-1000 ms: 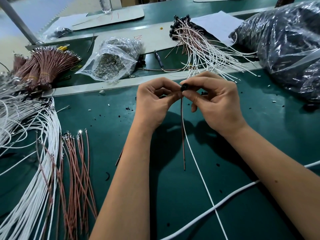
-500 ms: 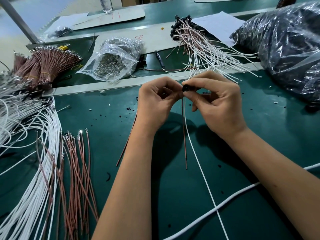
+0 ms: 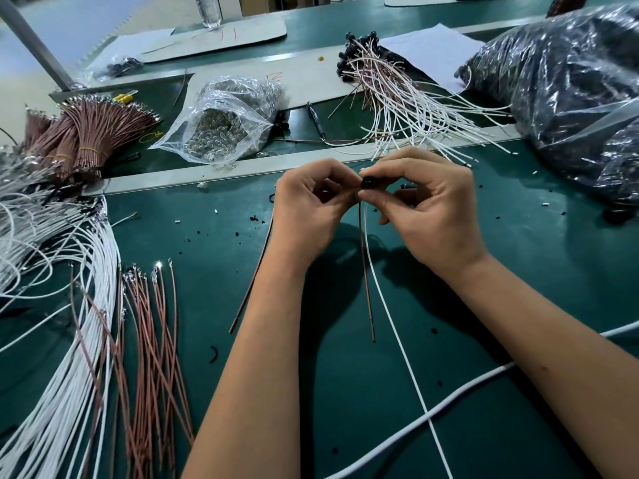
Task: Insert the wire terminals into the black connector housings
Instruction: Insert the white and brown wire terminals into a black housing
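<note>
head view: the right hand [image 3: 432, 216] pinches the small black housing [image 3: 368, 183] at its fingertips, above the green desk [image 3: 518, 271]. the left hand [image 3: 311, 209] is just beside it on the left, its grip pinched, maybe on a wire end, which is hidden. the brown wire [image 3: 366, 271] and white wire [image 3: 390, 323] hang straight down toward the person. since a second ago both hands sit a bit closer, and another brown wire [image 3: 252, 274] now shows by the left wrist.

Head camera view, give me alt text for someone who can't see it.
Two hands meet over a green mat: the right hand pinches a small black connector housing while the left hand pinches at it, a brown wire and a white wire trailing below. Loose white wires lie at left, finished assemblies behind.
</note>
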